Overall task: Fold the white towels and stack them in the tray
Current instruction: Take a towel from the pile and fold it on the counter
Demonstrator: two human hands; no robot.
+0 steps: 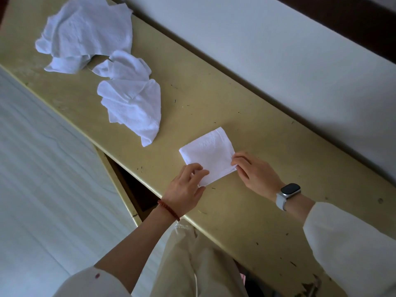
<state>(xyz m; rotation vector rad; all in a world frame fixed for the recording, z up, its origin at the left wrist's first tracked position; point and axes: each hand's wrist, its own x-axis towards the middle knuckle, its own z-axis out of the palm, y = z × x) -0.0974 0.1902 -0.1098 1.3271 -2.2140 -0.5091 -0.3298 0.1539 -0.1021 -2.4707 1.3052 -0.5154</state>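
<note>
A small folded white towel (209, 154) lies flat on the yellow table (246, 202), near its front edge. My left hand (186, 188) pinches the towel's near left corner between thumb and fingers. My right hand (255, 172) pinches its near right corner. Further left on the table lies a crumpled white towel (132, 106), and beyond it a larger rumpled heap of white towels (85, 33). No tray is in view.
A pale wall (289, 61) runs along the table's far side. A whitish floor (42, 179) lies to the left. A dark opening (137, 189) shows under the table's front edge. My light trousers (192, 264) are below.
</note>
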